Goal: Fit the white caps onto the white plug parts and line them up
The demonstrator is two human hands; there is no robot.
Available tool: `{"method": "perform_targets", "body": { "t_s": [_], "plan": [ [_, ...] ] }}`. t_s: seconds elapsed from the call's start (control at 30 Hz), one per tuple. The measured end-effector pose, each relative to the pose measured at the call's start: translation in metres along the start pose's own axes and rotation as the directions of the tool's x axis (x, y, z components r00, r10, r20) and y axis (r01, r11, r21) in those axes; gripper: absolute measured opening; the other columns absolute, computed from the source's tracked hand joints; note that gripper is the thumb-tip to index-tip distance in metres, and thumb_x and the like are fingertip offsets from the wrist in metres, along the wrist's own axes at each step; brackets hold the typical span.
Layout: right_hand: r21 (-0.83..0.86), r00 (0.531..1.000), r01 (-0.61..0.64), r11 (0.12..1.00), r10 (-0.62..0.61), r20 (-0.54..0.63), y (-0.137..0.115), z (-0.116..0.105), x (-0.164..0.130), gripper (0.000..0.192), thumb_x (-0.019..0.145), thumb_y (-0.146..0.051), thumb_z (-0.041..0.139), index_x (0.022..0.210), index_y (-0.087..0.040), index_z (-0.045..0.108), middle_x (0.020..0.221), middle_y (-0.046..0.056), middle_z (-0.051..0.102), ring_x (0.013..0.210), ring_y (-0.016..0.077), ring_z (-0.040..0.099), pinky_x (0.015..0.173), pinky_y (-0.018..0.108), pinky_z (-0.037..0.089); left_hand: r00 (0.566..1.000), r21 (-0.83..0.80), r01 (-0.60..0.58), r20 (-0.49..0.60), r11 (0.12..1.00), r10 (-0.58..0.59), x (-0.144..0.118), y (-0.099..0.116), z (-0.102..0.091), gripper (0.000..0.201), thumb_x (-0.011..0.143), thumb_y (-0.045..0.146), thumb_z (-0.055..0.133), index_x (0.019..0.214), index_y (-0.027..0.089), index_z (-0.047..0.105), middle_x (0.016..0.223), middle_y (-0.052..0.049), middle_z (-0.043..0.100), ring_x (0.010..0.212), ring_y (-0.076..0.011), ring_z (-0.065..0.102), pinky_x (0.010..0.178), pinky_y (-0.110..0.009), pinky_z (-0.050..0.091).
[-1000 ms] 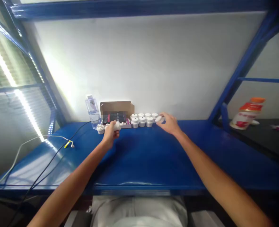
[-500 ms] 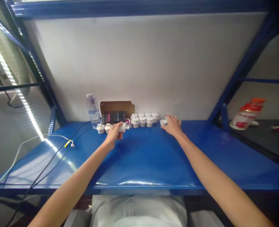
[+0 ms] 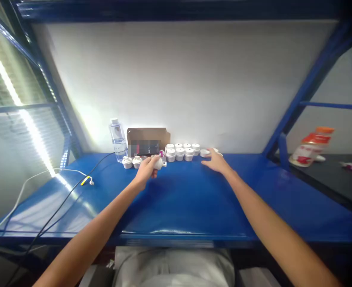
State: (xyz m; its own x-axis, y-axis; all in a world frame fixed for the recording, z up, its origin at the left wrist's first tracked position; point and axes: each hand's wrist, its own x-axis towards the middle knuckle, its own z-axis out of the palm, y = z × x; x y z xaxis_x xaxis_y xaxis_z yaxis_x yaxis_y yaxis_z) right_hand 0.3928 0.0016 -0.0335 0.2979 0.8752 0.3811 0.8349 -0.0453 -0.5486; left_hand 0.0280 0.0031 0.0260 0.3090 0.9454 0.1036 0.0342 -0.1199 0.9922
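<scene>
My left hand (image 3: 147,170) is closed around a small white plastic fitting (image 3: 159,162), holding it tilted just above the table, with its end sticking out to the right. To the left of that hand stand two similar white fittings (image 3: 127,162) with knobbed tops. My right hand (image 3: 216,162) has its fingers apart, thumb pointing left, beside some round white caps (image 3: 205,153). Part of these caps is hidden behind the fingers. Between the hands, two rows of white round-topped pieces (image 3: 180,153) stand near the wall.
An open cardboard box (image 3: 148,134) with a dark phone-like screen (image 3: 149,147) stands at the back beside a clear water bottle (image 3: 118,139). Cables (image 3: 65,202) cross the left of the blue table (image 3: 178,199). A red-and-white bottle (image 3: 311,147) is at far right.
My right hand has shifted slightly left and towards me, baring more of the white caps. My left hand has moved slightly right with the fitting, whose end now tips lower.
</scene>
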Motion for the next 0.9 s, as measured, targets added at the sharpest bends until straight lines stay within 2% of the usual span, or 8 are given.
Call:
{"method": "perform_targets", "body": {
  "t_s": [0.13,0.33,0.47,0.6,0.7,0.8,0.9],
  "plan": [
    [0.004,0.996,0.041,0.999,-0.041,0.084,0.001,0.005,0.000,0.078,0.076,-0.037,0.071,0.146,-0.020,0.043,0.139,0.015,0.060,0.127,0.0316,0.058,0.105,0.045,0.045,1.000,0.031,-0.002,0.000,1.000,0.002,0.000,0.002,0.000,0.041,0.083,0.058,0.059,0.083,0.018,0.055,0.063,0.000,0.056,0.051,-0.0110,0.052,0.046,-0.023,0.037],
    [-0.047,0.995,0.020,0.999,-0.016,0.094,0.005,0.012,0.002,0.080,0.081,-0.039,0.066,0.151,-0.016,0.037,0.149,0.018,0.049,0.136,0.0343,0.049,0.110,0.047,0.041,0.999,0.049,0.042,0.002,0.998,-0.042,0.001,0.005,-0.004,0.027,0.076,0.038,0.065,0.091,0.018,0.054,0.088,-0.006,0.068,0.074,-0.0168,0.065,0.058,-0.025,0.044],
    [-0.065,0.998,-0.020,0.998,0.024,0.056,0.005,0.013,0.002,0.081,0.079,-0.040,0.067,0.151,-0.015,0.037,0.149,0.019,0.049,0.136,0.0355,0.049,0.109,0.047,0.042,0.999,0.085,0.033,0.005,0.996,-0.033,0.001,0.004,-0.004,0.032,0.067,0.030,0.071,0.089,0.019,0.051,0.087,-0.004,0.067,0.081,-0.0178,0.064,0.063,-0.025,0.045],
    [-0.067,1.000,-0.022,0.998,0.022,0.005,0.002,0.016,0.001,0.077,0.079,-0.038,0.066,0.148,-0.016,0.040,0.142,0.019,0.055,0.130,0.0361,0.053,0.106,0.049,0.045,0.998,0.098,0.044,0.043,0.994,-0.049,-0.001,0.004,-0.001,0.035,0.066,0.026,0.071,0.093,0.019,0.049,0.085,-0.003,0.065,0.078,-0.0167,0.063,0.063,-0.026,0.045],
    [-0.039,0.999,0.036,0.999,-0.037,-0.021,-0.004,0.019,0.000,0.073,0.081,-0.035,0.063,0.148,-0.018,0.040,0.138,0.017,0.058,0.124,0.0338,0.059,0.104,0.049,0.047,0.999,0.096,0.053,-0.015,0.994,-0.052,-0.002,0.003,-0.001,0.046,0.063,0.019,0.070,0.102,0.019,0.046,0.078,0.001,0.062,0.070,-0.0147,0.061,0.065,-0.026,0.046],
    [-0.009,0.985,0.173,0.985,-0.173,0.003,-0.013,0.024,0.000,0.080,0.081,-0.029,0.062,0.154,-0.021,0.031,0.152,0.015,0.045,0.128,0.0319,0.056,0.106,0.047,0.046,0.999,0.149,0.041,-0.014,0.988,-0.040,0.001,-0.001,-0.006,0.049,0.063,0.018,0.071,0.105,0.019,0.047,0.077,0.002,0.062,0.069,-0.0150,0.062,0.067,-0.028,0.048],
    [-0.049,0.966,0.256,0.965,-0.253,0.058,-0.021,0.028,0.001,0.084,0.082,-0.027,0.059,0.158,-0.023,0.024,0.165,0.013,0.023,0.142,0.0334,0.042,0.114,0.047,0.040,0.996,0.372,-0.073,0.082,0.925,0.045,0.005,-0.007,-0.012,0.038,0.065,0.024,0.073,0.097,0.019,0.054,0.081,-0.001,0.065,0.075,-0.0177,0.063,0.069,-0.029,0.049]
  ]
}}
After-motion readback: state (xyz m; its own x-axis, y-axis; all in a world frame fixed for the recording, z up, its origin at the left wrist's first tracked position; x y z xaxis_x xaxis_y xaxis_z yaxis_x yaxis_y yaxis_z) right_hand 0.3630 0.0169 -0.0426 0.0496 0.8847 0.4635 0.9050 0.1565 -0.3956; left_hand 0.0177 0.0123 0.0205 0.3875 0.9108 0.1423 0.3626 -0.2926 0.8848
